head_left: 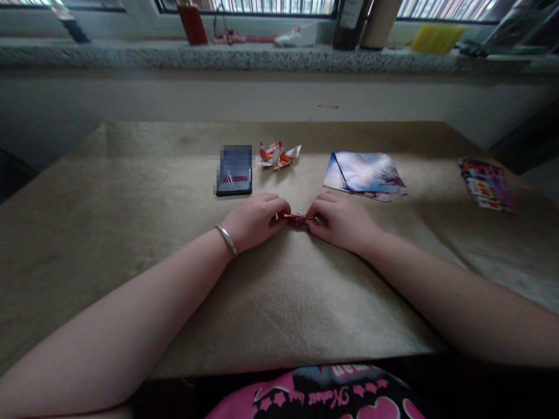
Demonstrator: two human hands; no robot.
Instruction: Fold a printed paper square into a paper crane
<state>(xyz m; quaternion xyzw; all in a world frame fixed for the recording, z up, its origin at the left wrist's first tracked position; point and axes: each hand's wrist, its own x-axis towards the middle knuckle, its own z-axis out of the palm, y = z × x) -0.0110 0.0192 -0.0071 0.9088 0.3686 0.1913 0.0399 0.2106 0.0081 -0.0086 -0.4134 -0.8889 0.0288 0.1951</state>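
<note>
My left hand (pixel 255 220) and my right hand (pixel 340 220) rest on the tan table (pixel 131 233), fingers curled. Between their fingertips they pinch a small folded red patterned paper (pixel 296 220), one hand at each end. A silver bangle (pixel 227 240) circles my left wrist. Just beyond my hands lie finished folded paper pieces (pixel 278 155) in red and white, and a dark phone (pixel 234 171) lies flat to their left.
A stack of blue-and-pink paper sheets (pixel 365 173) lies right of centre. Another pink printed sheet (pixel 485 183) sits near the table's right edge. A stone window ledge (pixel 244 57) behind the table carries a red container, bottles and a yellow object.
</note>
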